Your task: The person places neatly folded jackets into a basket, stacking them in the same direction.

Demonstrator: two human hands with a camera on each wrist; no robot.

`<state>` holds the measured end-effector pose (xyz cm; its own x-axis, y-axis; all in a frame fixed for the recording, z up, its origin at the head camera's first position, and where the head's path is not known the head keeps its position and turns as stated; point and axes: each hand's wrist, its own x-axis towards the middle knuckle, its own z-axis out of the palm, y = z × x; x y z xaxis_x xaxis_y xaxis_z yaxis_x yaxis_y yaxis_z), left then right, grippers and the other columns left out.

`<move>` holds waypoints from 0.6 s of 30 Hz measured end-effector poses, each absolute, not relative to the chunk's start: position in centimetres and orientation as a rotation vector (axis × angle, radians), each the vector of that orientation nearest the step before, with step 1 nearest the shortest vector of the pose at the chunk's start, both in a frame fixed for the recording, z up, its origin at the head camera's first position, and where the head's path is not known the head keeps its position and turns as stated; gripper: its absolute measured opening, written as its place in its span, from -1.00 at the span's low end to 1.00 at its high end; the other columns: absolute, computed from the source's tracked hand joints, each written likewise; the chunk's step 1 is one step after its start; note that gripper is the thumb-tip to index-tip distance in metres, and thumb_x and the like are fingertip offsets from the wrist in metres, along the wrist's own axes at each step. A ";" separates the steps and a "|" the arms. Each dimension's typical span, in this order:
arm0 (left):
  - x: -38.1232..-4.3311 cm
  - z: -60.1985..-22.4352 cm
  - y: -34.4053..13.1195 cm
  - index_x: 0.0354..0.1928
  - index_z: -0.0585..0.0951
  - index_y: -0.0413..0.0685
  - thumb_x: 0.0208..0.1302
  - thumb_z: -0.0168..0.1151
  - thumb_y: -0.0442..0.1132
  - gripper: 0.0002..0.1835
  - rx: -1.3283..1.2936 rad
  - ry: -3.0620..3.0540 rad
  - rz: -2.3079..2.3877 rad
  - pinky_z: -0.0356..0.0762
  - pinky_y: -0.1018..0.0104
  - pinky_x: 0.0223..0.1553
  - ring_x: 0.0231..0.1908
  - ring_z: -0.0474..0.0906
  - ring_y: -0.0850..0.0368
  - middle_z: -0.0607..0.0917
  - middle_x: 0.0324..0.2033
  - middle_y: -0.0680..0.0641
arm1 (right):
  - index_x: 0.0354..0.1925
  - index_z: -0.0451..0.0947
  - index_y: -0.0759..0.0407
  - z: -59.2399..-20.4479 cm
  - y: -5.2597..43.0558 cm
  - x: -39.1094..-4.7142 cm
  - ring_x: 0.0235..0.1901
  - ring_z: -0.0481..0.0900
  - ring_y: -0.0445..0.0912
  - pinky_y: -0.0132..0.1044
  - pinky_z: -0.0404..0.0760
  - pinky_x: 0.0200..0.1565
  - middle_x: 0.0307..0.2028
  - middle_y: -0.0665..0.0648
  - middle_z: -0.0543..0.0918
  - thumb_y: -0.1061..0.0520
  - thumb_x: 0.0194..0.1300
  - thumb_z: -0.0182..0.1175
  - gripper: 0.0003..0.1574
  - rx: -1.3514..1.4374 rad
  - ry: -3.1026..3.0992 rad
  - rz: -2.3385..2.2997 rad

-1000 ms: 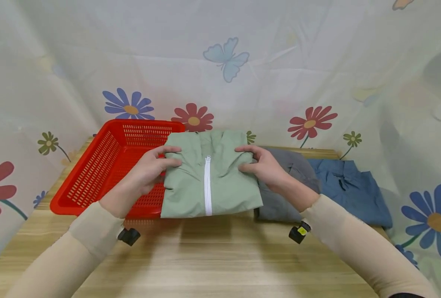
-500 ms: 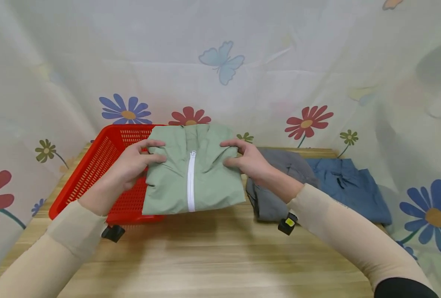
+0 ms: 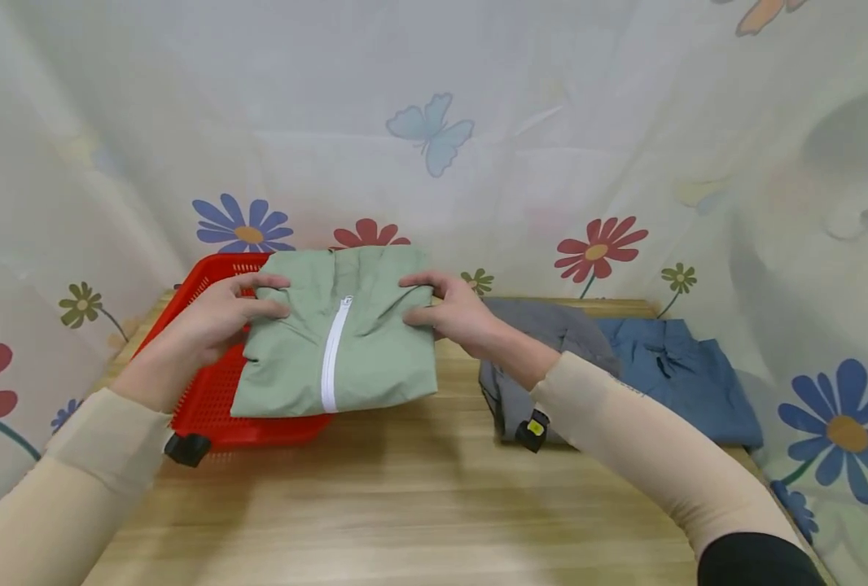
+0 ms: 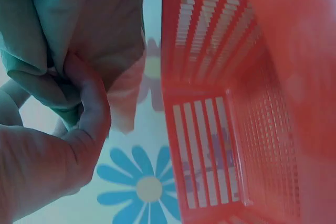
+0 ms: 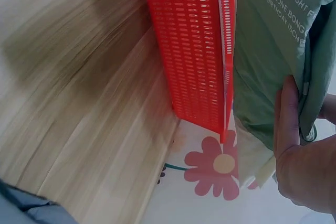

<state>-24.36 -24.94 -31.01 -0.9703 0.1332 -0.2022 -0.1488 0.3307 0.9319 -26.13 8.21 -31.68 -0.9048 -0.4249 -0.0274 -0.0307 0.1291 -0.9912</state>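
A folded light green jacket [image 3: 375, 350] with a white front zipper hangs in the air, covering much of a red plastic basket [image 3: 185, 303]. My left hand [image 3: 217, 321] grips its left side, thumb and fingers pinching the fabric. On the opposite side, my right hand [image 3: 456, 313] holds the jacket in the same way. The right wrist view shows white lettering on the jacket's underside [image 5: 278, 30] and fingers laid under it. In the left wrist view the basket's slotted wall [image 4: 205, 150] stands apart from the jacket, and the interior that shows holds nothing.
A folded grey garment [image 3: 507, 391] lies on the wooden table [image 3: 405, 505] to the right, beside a folded blue garment [image 3: 683, 374]. A flower-printed curtain [image 3: 515, 187] closes off the back and sides.
Both hands have carried the green jacket leftward, from the basket's right edge to over the basket. The grey and blue garments stay on the table.
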 end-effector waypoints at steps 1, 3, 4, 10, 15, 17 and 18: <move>-24.5 -31.1 -25.3 0.50 0.31 -0.09 0.44 0.30 -0.15 -0.32 -0.007 2.353 1.682 0.68 0.19 -0.07 0.01 0.54 -0.01 0.33 0.32 -0.17 | 0.29 0.50 0.13 -31.8 7.9 -26.2 0.01 0.62 0.08 -0.04 0.74 -0.17 0.25 0.21 0.45 0.36 0.34 0.30 -0.42 -0.450 2.102 -1.842; -24.7 -31.3 -25.9 0.50 0.31 -0.09 0.44 0.30 -0.14 -0.32 0.001 2.358 1.667 0.68 0.20 -0.07 -0.02 0.56 0.02 0.34 0.30 -0.16 | 0.30 0.49 0.15 -32.0 7.4 -26.4 0.00 0.62 0.08 -0.05 0.74 -0.17 0.25 0.22 0.44 0.36 0.35 0.29 -0.41 -0.461 2.093 -1.846; -24.7 -31.4 -26.2 0.50 0.30 -0.09 0.44 0.30 -0.14 -0.33 0.008 2.357 1.661 0.68 0.19 -0.07 -0.04 0.57 0.03 0.34 0.28 -0.16 | 0.31 0.49 0.16 -32.1 7.2 -26.5 0.00 0.62 0.07 -0.05 0.74 -0.18 0.26 0.22 0.44 0.37 0.35 0.29 -0.41 -0.464 2.094 -1.848; -24.9 -31.6 -28.0 0.47 0.29 -0.10 0.43 0.33 -0.15 -0.33 0.052 2.317 1.639 0.69 0.15 -0.06 -0.08 0.63 0.08 0.39 0.20 -0.17 | 0.30 0.49 0.19 -32.8 5.7 -26.6 -0.03 0.60 0.04 -0.08 0.74 -0.18 0.29 0.23 0.42 0.39 0.34 0.27 -0.42 -0.472 2.090 -1.854; -25.1 -31.3 -29.2 0.43 0.33 -0.07 0.41 0.35 -0.16 -0.35 0.055 2.306 1.638 0.69 0.14 -0.07 -0.11 0.65 0.10 0.42 0.15 -0.15 | 0.30 0.49 0.20 -32.9 4.6 -26.7 -0.06 0.61 0.01 -0.10 0.74 -0.21 0.25 0.23 0.45 0.40 0.32 0.27 -0.40 -0.508 2.098 -1.857; -25.3 -31.2 -29.6 0.42 0.33 -0.07 0.40 0.36 -0.17 -0.37 0.063 2.303 1.638 0.69 0.13 -0.06 -0.11 0.65 0.10 0.43 0.14 -0.14 | 0.31 0.49 0.20 -32.8 4.2 -26.8 -0.08 0.62 -0.01 -0.11 0.74 -0.23 0.22 0.23 0.46 0.40 0.32 0.27 -0.40 -0.519 2.114 -1.855; -25.4 -31.2 -29.8 0.41 0.33 -0.08 0.41 0.35 -0.18 -0.37 0.069 2.299 1.638 0.69 0.12 -0.06 -0.11 0.65 0.09 0.45 0.12 -0.13 | 0.31 0.49 0.20 -32.7 3.9 -26.8 -0.09 0.62 -0.01 -0.12 0.74 -0.24 0.20 0.23 0.47 0.39 0.32 0.27 -0.40 -0.524 2.124 -1.853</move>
